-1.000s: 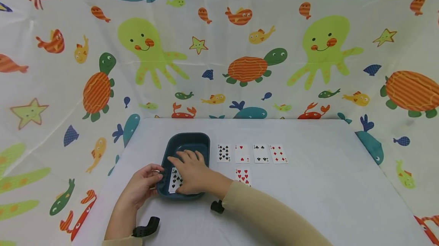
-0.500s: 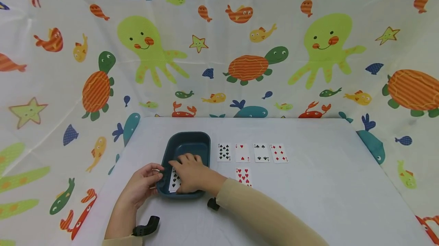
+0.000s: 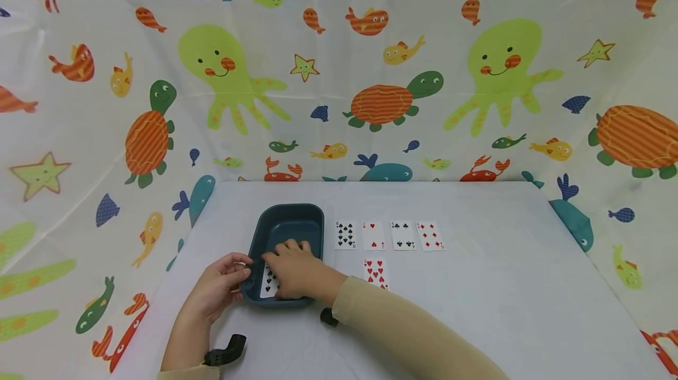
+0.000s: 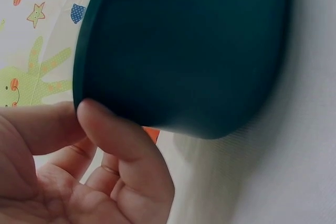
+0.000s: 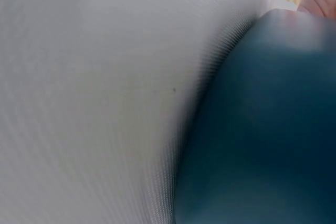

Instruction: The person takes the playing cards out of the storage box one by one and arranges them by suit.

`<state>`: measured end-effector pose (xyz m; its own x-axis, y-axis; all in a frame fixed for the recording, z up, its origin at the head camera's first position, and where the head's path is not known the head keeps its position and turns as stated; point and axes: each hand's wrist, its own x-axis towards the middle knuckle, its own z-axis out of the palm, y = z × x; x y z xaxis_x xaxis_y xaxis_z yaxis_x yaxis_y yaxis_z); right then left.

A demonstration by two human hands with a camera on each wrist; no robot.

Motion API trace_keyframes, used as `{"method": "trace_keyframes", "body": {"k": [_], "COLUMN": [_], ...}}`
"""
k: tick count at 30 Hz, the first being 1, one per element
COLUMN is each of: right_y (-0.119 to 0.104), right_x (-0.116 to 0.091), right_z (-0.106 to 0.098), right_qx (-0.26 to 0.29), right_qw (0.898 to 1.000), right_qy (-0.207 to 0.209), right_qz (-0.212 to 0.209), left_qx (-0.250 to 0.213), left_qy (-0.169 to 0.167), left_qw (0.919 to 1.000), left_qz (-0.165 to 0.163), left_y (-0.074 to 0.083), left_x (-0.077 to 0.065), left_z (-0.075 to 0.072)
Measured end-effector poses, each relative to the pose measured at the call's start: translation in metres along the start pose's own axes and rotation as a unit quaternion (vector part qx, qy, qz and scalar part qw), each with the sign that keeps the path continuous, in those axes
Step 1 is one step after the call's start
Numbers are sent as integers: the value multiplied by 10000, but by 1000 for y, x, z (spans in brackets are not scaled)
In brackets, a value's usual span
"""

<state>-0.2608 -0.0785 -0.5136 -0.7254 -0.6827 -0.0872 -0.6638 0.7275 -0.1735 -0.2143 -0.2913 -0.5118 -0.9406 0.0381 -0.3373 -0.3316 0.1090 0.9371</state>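
A dark teal plastic tray (image 3: 265,213) stands on the white table. At its left rim my left hand (image 3: 222,283) pinches the edge; in the left wrist view the thumb (image 4: 110,129) and forefinger close on the rim. My right hand (image 3: 302,271) reaches inside the tray over a spades playing card (image 3: 268,286), of which the left part shows. Its fingers bend down at the card, and I cannot tell if they grip it. The right wrist view has only the tray's outer wall (image 5: 262,124) large, with the right hand's fingers outside the picture.
Right of the tray a row of face-up playing cards runs across: a spades card (image 3: 345,236), a two of hearts (image 3: 374,236), a clubs card (image 3: 403,236) and a diamonds card (image 3: 430,236). Below them lies a hearts card (image 3: 375,274), partly behind the right sleeve (image 3: 402,327). A sea-animal curtain (image 3: 339,62) hangs behind.
My right hand has lowered into the tray, its spread fingers drawing together over the card. My left hand keeps its place on the rim.
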Motion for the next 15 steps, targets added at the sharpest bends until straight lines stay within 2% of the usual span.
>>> {"method": "trace_keyframes", "body": {"k": [7, 15], "right_y": [0, 2], "right_x": [-2, -1], "right_z": [-3, -6], "right_qx": [74, 452], "right_qw": [9999, 9987], "right_qy": [66, 226], "right_qz": [18, 93], "left_qx": [52, 95], "left_qy": [46, 69], "left_qw": [10000, 9999], "left_qz": [-33, -33], "left_y": [0, 0], "left_x": [-1, -2], "left_z": [1, 1]}}
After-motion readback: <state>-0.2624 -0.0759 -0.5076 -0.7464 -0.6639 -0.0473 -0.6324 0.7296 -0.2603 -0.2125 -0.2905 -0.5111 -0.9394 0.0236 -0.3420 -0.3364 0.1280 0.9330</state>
